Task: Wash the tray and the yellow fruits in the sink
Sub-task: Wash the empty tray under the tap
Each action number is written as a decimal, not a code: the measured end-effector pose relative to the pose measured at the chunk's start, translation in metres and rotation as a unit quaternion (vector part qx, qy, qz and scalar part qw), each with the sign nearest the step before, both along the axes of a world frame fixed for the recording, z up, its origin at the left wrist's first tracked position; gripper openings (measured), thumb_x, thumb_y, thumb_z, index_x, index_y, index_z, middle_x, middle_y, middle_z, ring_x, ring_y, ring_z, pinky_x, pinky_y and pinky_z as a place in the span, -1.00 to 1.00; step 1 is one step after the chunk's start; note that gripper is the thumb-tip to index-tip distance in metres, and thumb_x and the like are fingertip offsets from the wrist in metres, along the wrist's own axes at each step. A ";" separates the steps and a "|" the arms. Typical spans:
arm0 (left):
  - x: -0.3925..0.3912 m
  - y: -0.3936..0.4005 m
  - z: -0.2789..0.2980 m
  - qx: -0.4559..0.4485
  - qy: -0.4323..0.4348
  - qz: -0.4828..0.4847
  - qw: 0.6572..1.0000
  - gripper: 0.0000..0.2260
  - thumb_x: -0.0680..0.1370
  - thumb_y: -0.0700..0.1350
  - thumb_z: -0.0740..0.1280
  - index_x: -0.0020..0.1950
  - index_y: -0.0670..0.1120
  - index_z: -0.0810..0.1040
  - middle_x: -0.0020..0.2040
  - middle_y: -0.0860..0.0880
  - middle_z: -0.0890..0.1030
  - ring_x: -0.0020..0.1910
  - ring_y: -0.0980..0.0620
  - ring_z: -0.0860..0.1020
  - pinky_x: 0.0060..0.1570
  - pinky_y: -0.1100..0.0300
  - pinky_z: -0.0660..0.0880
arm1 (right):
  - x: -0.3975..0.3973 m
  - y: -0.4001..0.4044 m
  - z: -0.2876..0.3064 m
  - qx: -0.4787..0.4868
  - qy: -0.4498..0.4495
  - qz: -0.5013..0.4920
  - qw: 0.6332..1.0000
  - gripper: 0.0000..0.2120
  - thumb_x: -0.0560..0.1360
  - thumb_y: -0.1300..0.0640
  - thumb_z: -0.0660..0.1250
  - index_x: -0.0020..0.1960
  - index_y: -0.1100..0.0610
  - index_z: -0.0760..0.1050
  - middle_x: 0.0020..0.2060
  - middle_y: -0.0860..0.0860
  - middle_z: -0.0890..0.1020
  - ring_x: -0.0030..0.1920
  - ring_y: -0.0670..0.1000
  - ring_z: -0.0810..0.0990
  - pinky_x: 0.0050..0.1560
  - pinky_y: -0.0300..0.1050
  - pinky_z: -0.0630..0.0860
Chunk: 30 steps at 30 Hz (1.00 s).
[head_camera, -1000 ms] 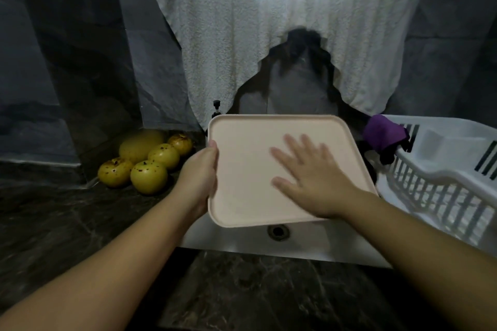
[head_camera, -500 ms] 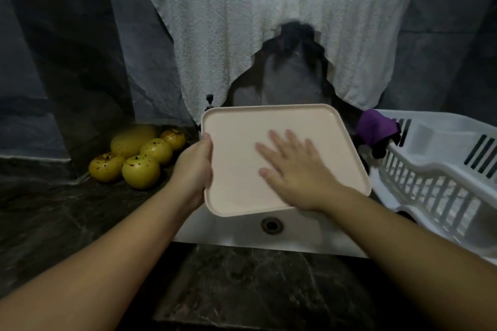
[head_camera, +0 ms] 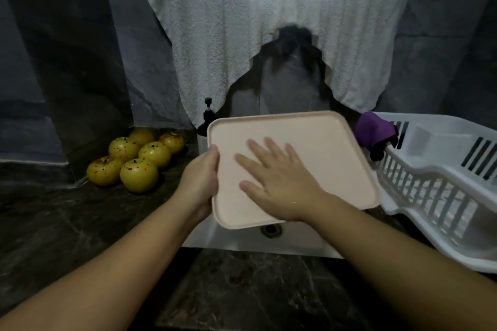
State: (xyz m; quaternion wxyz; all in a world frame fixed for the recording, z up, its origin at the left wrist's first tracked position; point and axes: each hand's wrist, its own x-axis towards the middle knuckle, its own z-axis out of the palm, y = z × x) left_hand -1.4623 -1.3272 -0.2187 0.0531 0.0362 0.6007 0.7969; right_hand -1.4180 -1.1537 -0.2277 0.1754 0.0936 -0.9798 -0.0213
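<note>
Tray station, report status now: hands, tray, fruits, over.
Left hand grips tray edge; right hand flat on it. Tray over sink. Yellow fruits on counter, untouched. Nothing blocking.

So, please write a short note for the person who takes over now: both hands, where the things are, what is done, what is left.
Left hand: grips the left edge of the tray, fingers curled round the rim.
Right hand: lies flat on the tray's face, fingers straight and spread.
The tray is held tilted over the sink, above the drain.
Yellow fruits: six in a heap on the dark counter, left of the sink, untouched.
No running water can be seen.
Left: finish the tray, perhaps set it in the white rack, then wash the fruits.
</note>
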 end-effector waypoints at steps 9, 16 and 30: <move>0.009 0.016 -0.008 -0.029 0.003 -0.034 0.999 -0.71 0.71 0.05 0.25 0.07 -0.10 0.69 -0.06 -0.09 0.77 -0.04 -0.09 0.74 -0.08 0.01 0.69 | -0.009 0.010 0.019 -0.102 -0.018 -0.180 0.978 -0.35 0.64 -0.32 -0.17 0.66 -0.11 -0.12 0.66 0.08 -0.13 0.64 0.20 -0.20 0.54 0.30 -0.25; -0.005 -0.008 0.015 -0.032 0.019 0.024 0.999 -0.69 0.72 0.00 0.24 0.01 -0.17 0.65 -0.21 -0.03 0.76 -0.32 0.07 0.72 -0.47 0.29 0.54 | 0.008 0.031 0.031 -0.033 -0.017 -0.108 0.993 -0.32 0.56 -0.41 -0.24 0.64 -0.24 -0.15 0.66 -0.04 -0.16 0.64 0.12 -0.20 0.56 0.24 -0.23; 0.000 -0.003 0.031 0.011 0.025 0.025 0.999 -0.72 0.73 -0.02 0.25 0.00 -0.17 0.63 -0.25 0.00 0.75 -0.32 0.07 0.72 -0.44 0.26 0.56 | 0.030 0.056 0.056 -0.035 -0.021 -0.124 0.991 -0.36 0.62 -0.34 -0.19 0.65 -0.18 -0.10 0.67 0.00 -0.13 0.65 0.11 -0.17 0.60 0.17 -0.19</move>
